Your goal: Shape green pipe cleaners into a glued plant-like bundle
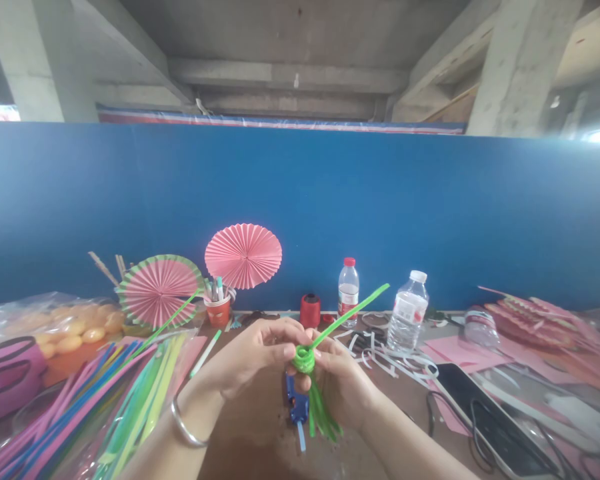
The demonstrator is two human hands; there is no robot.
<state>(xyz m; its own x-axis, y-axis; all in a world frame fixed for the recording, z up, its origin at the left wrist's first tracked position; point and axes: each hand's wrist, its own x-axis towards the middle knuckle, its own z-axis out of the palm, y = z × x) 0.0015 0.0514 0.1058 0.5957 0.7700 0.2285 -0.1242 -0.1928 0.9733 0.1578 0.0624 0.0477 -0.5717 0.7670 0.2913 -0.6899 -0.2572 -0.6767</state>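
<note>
A bright green pipe cleaner piece [305,359] is coiled into a small ring, with one long end sticking up to the right and several green strands hanging below. My left hand [263,353] pinches the coil from the left, thumb and fingers closed on it. From the right, my right hand [343,377] holds the same piece with closed fingers near the base of the long end. Beneath the hands, a blue tool [298,403] with a pale blue strip lies on the brown table [250,433], partly hidden by the fingers.
Colourful pipe cleaners [80,407] and a bag of orange balls [75,327] lie left. Pink paper fans [243,256] stand behind, near a pen cup [218,311]. Bottles [409,313], white strips, a phone [495,420] with a cable and pink paper lie right. A blue partition [305,193] stands behind.
</note>
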